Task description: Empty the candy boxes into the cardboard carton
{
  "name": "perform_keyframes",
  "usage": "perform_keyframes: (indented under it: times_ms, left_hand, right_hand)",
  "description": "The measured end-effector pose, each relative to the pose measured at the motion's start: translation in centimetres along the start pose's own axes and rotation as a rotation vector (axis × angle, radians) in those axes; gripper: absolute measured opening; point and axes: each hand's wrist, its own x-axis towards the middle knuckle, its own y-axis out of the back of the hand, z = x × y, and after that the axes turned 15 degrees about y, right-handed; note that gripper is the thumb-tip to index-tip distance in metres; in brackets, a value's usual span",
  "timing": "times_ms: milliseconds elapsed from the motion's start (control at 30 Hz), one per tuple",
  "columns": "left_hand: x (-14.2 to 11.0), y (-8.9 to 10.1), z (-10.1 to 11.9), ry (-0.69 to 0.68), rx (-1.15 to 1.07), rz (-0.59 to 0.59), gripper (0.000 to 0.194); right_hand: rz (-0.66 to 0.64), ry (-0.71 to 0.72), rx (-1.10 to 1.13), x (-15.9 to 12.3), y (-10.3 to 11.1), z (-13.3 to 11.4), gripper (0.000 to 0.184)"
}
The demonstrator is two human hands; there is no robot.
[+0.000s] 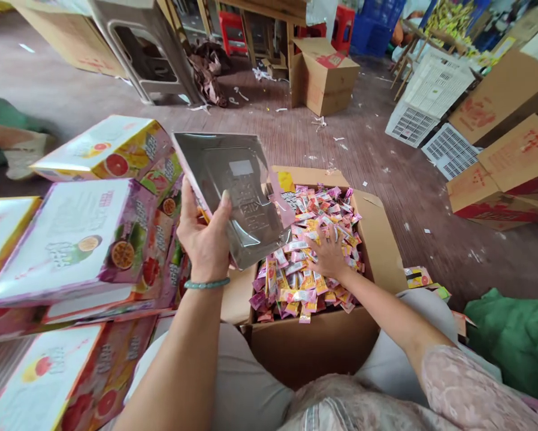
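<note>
My left hand (206, 233) grips a display box (237, 185) with a dark, see-through plastic face, thumb on that face and fingers around its side. The box is tilted above the left edge of an open cardboard carton (314, 338). Small pink, purple and yellow sachets (296, 281) fill that carton, which stands between my knees. Among them rests my right hand (327, 251), fingers spread over the pile and fingertips partly sunk between sachets. Whether any sachet is under its palm is hidden.
Printed fruit boxes (80, 239) are stacked at my left. A grey plastic stool (147, 48) and a brown carton (325, 78) stand ahead. White crates (431, 90) and more cartons (516, 161) are at right, beyond a green sack (511, 329). Paper scraps litter the floor.
</note>
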Motion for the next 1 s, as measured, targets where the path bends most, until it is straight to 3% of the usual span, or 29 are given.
perform_keyframes:
  times_ms: [133, 267, 400, 567, 633, 733, 867, 1000]
  left_hand:
    - [0.0, 0.5, 0.4, -0.028, -0.115, 0.014, 0.073]
    - [0.5, 1.2, 0.4, 0.007, -0.168, 0.014, 0.06]
    - [1.0, 1.4, 0.1, 0.022, -0.164, 0.019, 0.055]
    - [1.0, 1.0, 0.2, 0.074, -0.174, 0.04, 0.052]
    - [0.7, 0.7, 0.5, 0.121, -0.179, 0.051, 0.052]
    - [0.3, 0.4, 0.6, 0.219, -0.19, 0.055, 0.048]
    - [-0.2, 0.7, 0.3, 0.463, -0.185, 0.006, 0.045]
    - [-0.3, 0.8, -0.6, 0.627, -0.139, -0.078, 0.046]
  right_hand:
    - [0.011, -0.079, -0.021, 3.1, -0.3, 4.0, 0.088]
    - [-0.025, -0.036, -0.032, 5.3, 0.8, 8.5, 0.088]
    - [-0.117, 0.0, -0.002, 5.8, 1.6, 13.0, 0.087]
    - [-0.237, -0.081, 0.029, 5.6, 2.6, 17.5, 0.081]
    - [-0.255, -0.141, 0.067, 6.0, 3.0, 17.8, 0.082]
    - [-0.247, -0.218, 0.165, 6.9, 2.8, 16.2, 0.088]
    - [-0.197, -0.226, 0.141, 6.7, 0.1, 13.5, 0.094]
    - [-0.113, -0.231, 0.056, 6.0, -2.8, 13.6, 0.09]
